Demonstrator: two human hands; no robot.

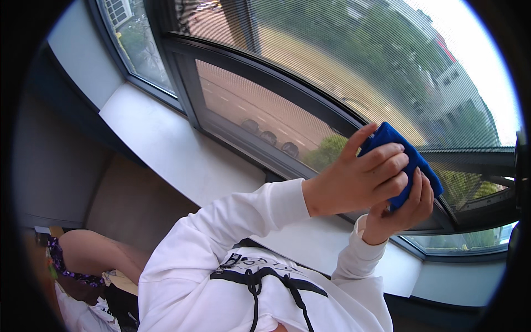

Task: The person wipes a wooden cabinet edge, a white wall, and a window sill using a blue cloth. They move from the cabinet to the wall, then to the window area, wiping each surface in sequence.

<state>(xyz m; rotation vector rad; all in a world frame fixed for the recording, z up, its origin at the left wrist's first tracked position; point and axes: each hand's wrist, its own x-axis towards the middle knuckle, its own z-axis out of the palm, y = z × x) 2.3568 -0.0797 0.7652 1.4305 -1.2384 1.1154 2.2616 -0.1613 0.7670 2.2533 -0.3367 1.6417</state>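
Note:
My left hand (359, 176) grips a blue folded cloth (388, 139) from its left side, with one finger raised along the cloth's upper edge. The fingers of my right hand (408, 207) press on its lower part, close to the left fingertips. The cloth is held in front of a dark window frame (298, 95); whether it touches the frame or the pane, I cannot tell. Behind it is a large window pane (332, 54) with fine horizontal lines across it. Both arms are in white sleeves.
A white windowsill (178, 149) runs below the window, between it and my body. At the lower left is another person's bare limb (95, 249) beside floral fabric (62, 261). White fabric (79, 307) lies below that. Trees and a road show outside.

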